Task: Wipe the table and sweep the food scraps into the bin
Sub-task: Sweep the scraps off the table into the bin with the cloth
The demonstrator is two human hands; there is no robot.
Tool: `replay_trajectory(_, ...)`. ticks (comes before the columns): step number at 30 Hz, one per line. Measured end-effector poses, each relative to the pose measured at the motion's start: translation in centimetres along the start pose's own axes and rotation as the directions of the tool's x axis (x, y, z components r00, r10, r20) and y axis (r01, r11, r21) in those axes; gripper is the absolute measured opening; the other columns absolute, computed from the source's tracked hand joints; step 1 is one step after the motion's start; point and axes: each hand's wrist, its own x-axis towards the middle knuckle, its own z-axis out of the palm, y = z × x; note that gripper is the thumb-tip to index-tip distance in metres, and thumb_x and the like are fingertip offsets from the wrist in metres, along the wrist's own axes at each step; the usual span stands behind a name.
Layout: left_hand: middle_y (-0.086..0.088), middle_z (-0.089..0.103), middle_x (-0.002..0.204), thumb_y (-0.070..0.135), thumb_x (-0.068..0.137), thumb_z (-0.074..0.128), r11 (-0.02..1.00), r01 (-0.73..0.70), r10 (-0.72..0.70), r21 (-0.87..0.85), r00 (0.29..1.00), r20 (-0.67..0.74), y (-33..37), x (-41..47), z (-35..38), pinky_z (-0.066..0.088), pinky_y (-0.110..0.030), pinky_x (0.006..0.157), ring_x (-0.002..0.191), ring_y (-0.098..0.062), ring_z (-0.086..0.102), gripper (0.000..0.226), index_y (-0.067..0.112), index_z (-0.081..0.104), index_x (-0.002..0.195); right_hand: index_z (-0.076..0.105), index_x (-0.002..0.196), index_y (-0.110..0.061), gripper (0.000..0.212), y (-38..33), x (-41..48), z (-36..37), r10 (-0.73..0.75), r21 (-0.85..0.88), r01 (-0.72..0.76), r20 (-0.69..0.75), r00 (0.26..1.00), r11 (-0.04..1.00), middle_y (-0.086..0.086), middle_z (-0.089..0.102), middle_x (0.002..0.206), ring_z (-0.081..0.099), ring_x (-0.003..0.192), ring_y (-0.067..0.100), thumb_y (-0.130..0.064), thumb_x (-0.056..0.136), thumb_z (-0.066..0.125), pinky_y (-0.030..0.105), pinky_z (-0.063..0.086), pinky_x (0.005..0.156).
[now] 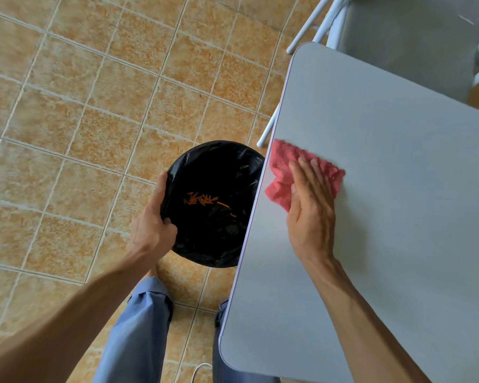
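A round bin (205, 252) lined with a black bag stands on the floor, partly tucked under the left edge of the grey table (385, 150). Orange food scraps (202, 199) lie at its bottom. My left hand (152, 228) grips the bin's left rim. My right hand (311, 205) lies flat, fingers spread, pressing a pink cloth (282, 167) onto the table right at its left edge, above the bin. No scraps show on the visible tabletop.
Orange tiled floor (80, 120) spreads to the left. A grey chair (404, 37) with white legs stands beyond the table's far end. My blue trouser legs (141, 327) are below the bin, close to the table's near corner.
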Motion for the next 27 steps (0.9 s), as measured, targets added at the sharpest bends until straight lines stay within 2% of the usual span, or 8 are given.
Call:
replay_trajectory(3, -0.008, 0.06, 0.132, -0.009, 0.077, 0.045, 1.0, 0.007, -0.007, -0.006, 1.0, -0.002, -0.1, 0.0, -0.1, 0.048, -0.03, 0.064, 0.084, -0.02, 0.055, 0.103, 0.048, 0.005, 0.153, 0.054, 0.144, -0.005, 0.041, -2.4, 0.6, 1.5, 0.178, -0.054, -0.184, -0.09, 0.98, 0.982, 0.014, 0.049, 0.153, 0.04, 0.147, 0.033, -0.014, 0.105, 0.045, 0.056, 0.03, 0.121)
replay_trajectory(5, -0.008, 0.061, 0.13, -0.008, 0.077, 0.045, 1.0, 0.008, -0.008, 0.009, 1.0, 0.004, -0.3, 0.1, -0.2, 0.044, -0.027, 0.055, 0.078, -0.02, 0.056, 0.103, 0.048, 0.004, 0.153, 0.055, 0.144, -0.006, 0.044, -4.5, 0.8, 2.5, 0.154, -0.029, -0.155, -0.039, 0.987, 0.987, 0.013, 0.048, 0.154, 0.038, 0.149, 0.032, -0.026, 0.106, 0.045, 0.054, 0.026, 0.123)
replay_trajectory(9, -0.006, 0.063, 0.125, -0.008, 0.077, 0.045, 1.0, 0.02, -0.02, 0.014, 1.0, 0.004, -0.2, 0.1, -0.2, 0.047, -0.029, 0.054, 0.07, -0.016, 0.056, 0.103, 0.048, 0.004, 0.153, 0.07, 0.124, -0.004, 0.041, -5.2, 1.9, 2.8, -0.022, 0.175, 0.015, 0.041, 0.999, 0.985, 0.011, 0.061, 0.143, 0.047, 0.144, 0.027, -0.025, 0.11, 0.038, 0.053, 0.036, 0.118)
replay_trajectory(13, 0.002, 0.059, 0.112, -0.007, 0.079, 0.045, 1.0, 0.02, -0.02, 0.024, 1.0, -0.007, -0.2, 0.2, -0.3, 0.041, -0.022, 0.05, 0.065, -0.001, 0.049, 0.101, 0.047, 0.004, 0.154, 0.07, 0.12, -0.001, 0.029, -4.3, 2.2, 2.2, 0.035, 0.273, -0.027, -0.026, 0.999, 0.962, 0.01, 0.062, 0.142, 0.051, 0.141, 0.022, -0.003, 0.105, 0.045, 0.05, 0.044, 0.113)
replay_trajectory(16, -0.001, 0.061, 0.119, -0.007, 0.078, 0.045, 0.999, 0.026, -0.026, 0.018, 1.0, -0.003, -0.4, 0.2, -0.5, 0.044, -0.025, 0.05, 0.065, -0.004, 0.051, 0.102, 0.048, 0.004, 0.153, 0.066, 0.126, -0.002, 0.031, -2.6, 1.1, 1.4, 0.135, 0.149, -0.12, -0.099, 0.986, 0.982, 0.012, 0.06, 0.144, 0.048, 0.142, 0.025, 0.0, 0.104, 0.045, 0.051, 0.042, 0.114)
replay_trajectory(21, -0.008, 0.063, 0.125, -0.008, 0.078, 0.045, 1.0, 0.023, -0.023, -0.006, 1.0, -0.013, -0.8, 0.4, -0.7, 0.045, -0.026, 0.052, 0.067, -0.01, 0.052, 0.102, 0.045, 0.005, 0.154, 0.052, 0.148, -0.012, 0.047, -1.5, -1.5, 0.1, 0.136, -0.177, -0.139, -0.028, 0.99, 0.974, 0.016, 0.042, 0.159, 0.033, 0.151, 0.033, -0.03, 0.105, 0.044, 0.052, 0.023, 0.125)
replay_trajectory(24, -0.01, 0.063, 0.128, -0.009, 0.077, 0.045, 0.999, 0.02, -0.021, -0.026, 1.0, -0.017, -1.0, 0.6, -1.0, 0.051, -0.036, 0.06, 0.08, -0.021, 0.055, 0.103, 0.045, 0.005, 0.154, 0.045, 0.153, -0.017, 0.054, -1.4, -1.6, -0.8, 0.104, -0.215, -0.084, 0.082, 0.991, 0.973, 0.015, 0.032, 0.164, 0.025, 0.154, 0.034, -0.039, 0.104, 0.042, 0.053, 0.019, 0.125)
replay_trajectory(27, -0.008, 0.061, 0.132, -0.008, 0.077, 0.045, 0.999, 0.018, -0.019, -0.028, 0.999, -0.031, -1.0, 0.8, -1.3, 0.049, -0.033, 0.061, 0.08, -0.02, 0.054, 0.102, 0.046, 0.005, 0.154, 0.049, 0.15, -0.021, 0.053, -1.6, -1.2, -1.4, 0.138, -0.19, -0.112, 0.127, 0.982, 0.975, 0.014, 0.033, 0.164, 0.024, 0.154, 0.034, -0.04, 0.102, 0.043, 0.057, 0.02, 0.124)
